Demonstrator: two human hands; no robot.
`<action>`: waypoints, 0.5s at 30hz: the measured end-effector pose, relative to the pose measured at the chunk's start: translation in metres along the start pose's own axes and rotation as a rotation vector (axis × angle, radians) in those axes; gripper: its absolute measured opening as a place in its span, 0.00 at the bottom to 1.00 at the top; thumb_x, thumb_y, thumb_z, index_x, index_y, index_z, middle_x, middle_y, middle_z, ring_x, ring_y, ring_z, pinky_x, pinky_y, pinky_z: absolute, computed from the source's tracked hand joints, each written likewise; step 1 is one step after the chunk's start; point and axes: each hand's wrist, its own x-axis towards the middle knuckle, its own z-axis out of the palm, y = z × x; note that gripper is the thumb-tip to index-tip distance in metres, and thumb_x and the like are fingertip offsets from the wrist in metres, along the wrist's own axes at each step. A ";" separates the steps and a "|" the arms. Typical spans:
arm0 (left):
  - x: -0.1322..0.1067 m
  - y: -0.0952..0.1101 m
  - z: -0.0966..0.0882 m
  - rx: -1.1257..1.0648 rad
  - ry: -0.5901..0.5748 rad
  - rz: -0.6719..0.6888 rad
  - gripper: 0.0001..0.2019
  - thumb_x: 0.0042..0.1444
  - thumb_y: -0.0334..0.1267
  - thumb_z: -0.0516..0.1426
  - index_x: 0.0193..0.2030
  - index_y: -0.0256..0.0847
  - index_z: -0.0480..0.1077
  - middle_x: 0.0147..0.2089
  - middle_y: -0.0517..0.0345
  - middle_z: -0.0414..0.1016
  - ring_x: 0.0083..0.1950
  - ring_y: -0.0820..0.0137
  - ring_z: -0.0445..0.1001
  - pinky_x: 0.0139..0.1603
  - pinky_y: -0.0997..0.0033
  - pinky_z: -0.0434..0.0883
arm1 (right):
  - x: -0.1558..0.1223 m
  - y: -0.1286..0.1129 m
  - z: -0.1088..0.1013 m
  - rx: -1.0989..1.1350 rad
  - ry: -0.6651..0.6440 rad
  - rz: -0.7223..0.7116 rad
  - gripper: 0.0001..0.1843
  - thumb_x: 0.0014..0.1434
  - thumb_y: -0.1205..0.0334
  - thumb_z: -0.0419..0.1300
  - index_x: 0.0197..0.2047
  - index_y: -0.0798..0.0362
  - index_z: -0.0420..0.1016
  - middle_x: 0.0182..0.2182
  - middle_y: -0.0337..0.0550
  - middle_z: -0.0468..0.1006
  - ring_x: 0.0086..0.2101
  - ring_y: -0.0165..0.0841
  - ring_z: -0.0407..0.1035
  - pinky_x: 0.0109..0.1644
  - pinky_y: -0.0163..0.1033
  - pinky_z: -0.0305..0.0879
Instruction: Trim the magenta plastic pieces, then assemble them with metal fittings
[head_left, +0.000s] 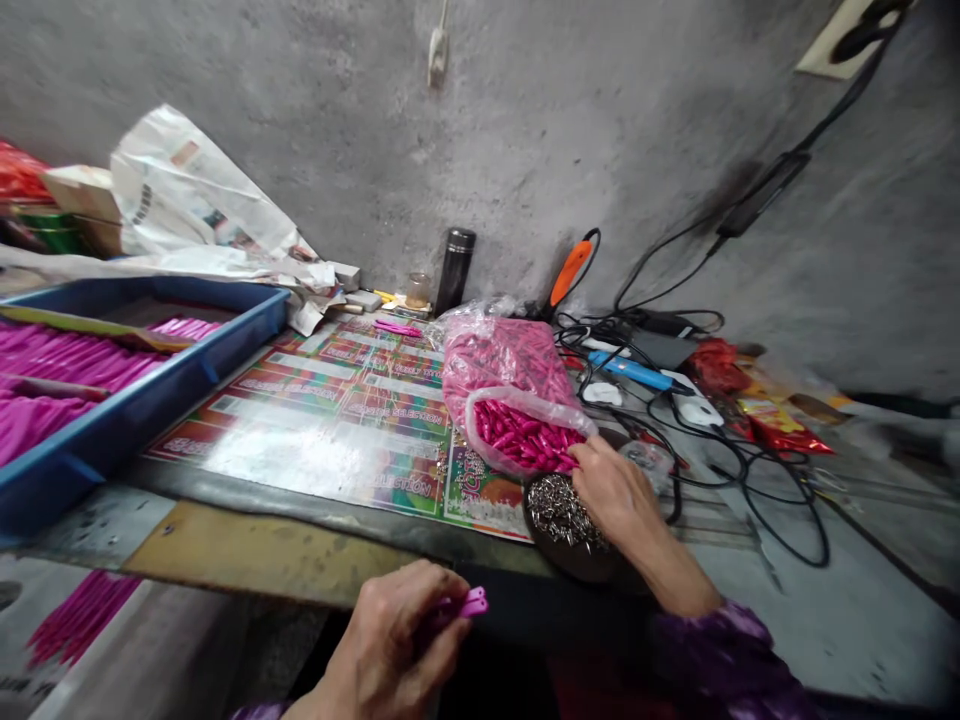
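My left hand [401, 635] is closed around flat pink plastic strips [472, 601] with small holes in their ends, held in front of the table edge. At the mouth of a clear plastic bag [474, 430], my right hand [619, 495] has its fingers pinched on a glossy pink plastic piece; the fingertips are partly hidden. Many similar pink pieces [521, 435] fill the bag. Just below, beside my right wrist, a dark round dish [577, 568] holds many small metal pins [564, 512].
A blue tray [225, 345] of pink strips stands left. Behind the bag are a black flask [455, 270] and glass jar [418, 290]. Tangled black cables [739, 465], a blue tool [634, 370] and an orange-handled tool [571, 272] lie right. Printed sheeting [322, 425] covers the table.
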 end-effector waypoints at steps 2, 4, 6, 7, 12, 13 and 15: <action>-0.002 0.003 0.000 0.007 0.014 -0.013 0.04 0.64 0.34 0.57 0.37 0.40 0.73 0.27 0.62 0.74 0.25 0.77 0.72 0.27 0.81 0.65 | -0.013 -0.005 -0.009 0.095 0.047 -0.009 0.11 0.57 0.72 0.52 0.37 0.55 0.76 0.36 0.49 0.77 0.34 0.40 0.72 0.37 0.40 0.61; -0.004 0.007 0.000 0.007 0.022 -0.029 0.05 0.64 0.34 0.58 0.37 0.40 0.73 0.27 0.63 0.73 0.25 0.77 0.71 0.27 0.81 0.64 | -0.032 -0.014 -0.019 0.201 0.085 -0.023 0.10 0.57 0.68 0.54 0.39 0.54 0.75 0.36 0.46 0.78 0.35 0.38 0.73 0.40 0.38 0.66; -0.006 0.010 -0.001 0.002 0.024 -0.049 0.05 0.64 0.34 0.58 0.36 0.39 0.74 0.26 0.63 0.73 0.24 0.78 0.70 0.27 0.81 0.64 | -0.054 -0.026 -0.027 0.315 0.119 -0.032 0.09 0.60 0.63 0.54 0.40 0.52 0.75 0.36 0.43 0.78 0.34 0.35 0.74 0.39 0.36 0.68; -0.007 0.012 -0.001 0.000 0.020 -0.059 0.05 0.63 0.34 0.58 0.36 0.39 0.75 0.26 0.63 0.73 0.24 0.77 0.70 0.27 0.81 0.64 | -0.065 -0.032 -0.030 0.385 0.146 -0.032 0.09 0.61 0.62 0.54 0.40 0.52 0.75 0.35 0.42 0.78 0.33 0.34 0.73 0.38 0.35 0.69; -0.014 0.020 0.000 -0.027 -0.022 -0.091 0.06 0.63 0.34 0.57 0.37 0.37 0.76 0.27 0.60 0.74 0.25 0.76 0.71 0.27 0.81 0.64 | -0.106 -0.059 -0.033 0.725 0.276 0.012 0.04 0.60 0.63 0.61 0.36 0.49 0.77 0.36 0.40 0.77 0.36 0.33 0.72 0.38 0.33 0.68; -0.015 0.022 0.001 -0.035 -0.028 -0.098 0.07 0.63 0.34 0.57 0.38 0.37 0.76 0.27 0.60 0.74 0.25 0.76 0.71 0.27 0.81 0.64 | -0.111 -0.063 -0.032 0.758 0.273 0.026 0.03 0.60 0.64 0.61 0.36 0.49 0.78 0.36 0.40 0.77 0.37 0.33 0.73 0.38 0.33 0.68; -0.018 0.025 0.001 -0.041 -0.031 -0.111 0.07 0.63 0.34 0.57 0.37 0.37 0.76 0.26 0.60 0.74 0.25 0.76 0.70 0.26 0.80 0.64 | -0.120 -0.070 -0.029 0.834 0.240 0.072 0.03 0.59 0.63 0.62 0.35 0.48 0.78 0.35 0.40 0.77 0.35 0.34 0.73 0.36 0.33 0.68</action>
